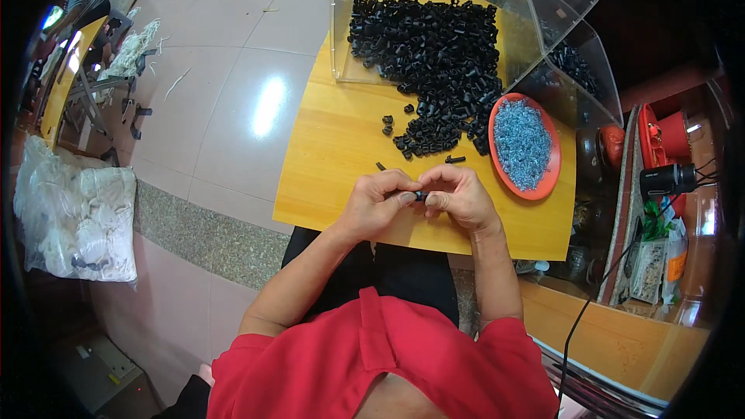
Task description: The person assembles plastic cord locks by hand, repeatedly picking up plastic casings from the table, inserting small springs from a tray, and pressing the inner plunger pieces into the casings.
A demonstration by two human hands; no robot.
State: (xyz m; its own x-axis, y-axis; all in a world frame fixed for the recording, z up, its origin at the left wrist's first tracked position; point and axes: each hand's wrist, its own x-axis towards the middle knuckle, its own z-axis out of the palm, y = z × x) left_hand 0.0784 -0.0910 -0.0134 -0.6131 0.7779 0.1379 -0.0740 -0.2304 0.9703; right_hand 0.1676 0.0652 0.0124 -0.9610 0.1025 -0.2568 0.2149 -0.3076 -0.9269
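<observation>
My left hand (378, 200) and my right hand (464, 199) meet above the near part of a yellow table (326, 147). Both are closed, pinching a small black plastic part (420, 195) between their fingertips; the fingers cover most of it. Just beyond the right hand lies a longer black piece (455, 160), and another small black piece (380, 165) pokes out by the left hand. A heap of small black plastic parts (434, 54) spreads behind them. On the right, a red oval plate (556, 151) holds many tiny silvery-blue pieces, too small to name.
A clear plastic box (338, 15) stands around the far part of the heap. Another clear bin (605, 70) with dark pieces is behind the plate. At right, a black cylindrical device (667, 180) trails a cable. A plastic bag of white material (85, 221) sits at left.
</observation>
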